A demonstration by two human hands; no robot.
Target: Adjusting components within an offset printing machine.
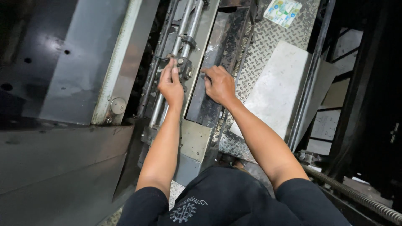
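My left hand (171, 83) rests on two parallel steel rods (186, 25) of a machine, fingers laid over a small metal clamp block (184, 67) that rides on them. My right hand (219, 85) lies just to the right, fingers curled against the edge of a dark metal plate (217, 37) beside the rods. Neither hand lifts anything free; whether the left fingers grip the block I cannot tell. Both forearms reach out from black sleeves at the bottom of the view.
A grey slanted panel with a ruler strip (121, 62) and a round knob (117, 105) stands to the left. Diamond-tread steel floor (268, 42) carries a pale flat sheet (278, 88). A threaded screw shaft (360, 199) runs at lower right. A dark steel sheet (54, 167) fills lower left.
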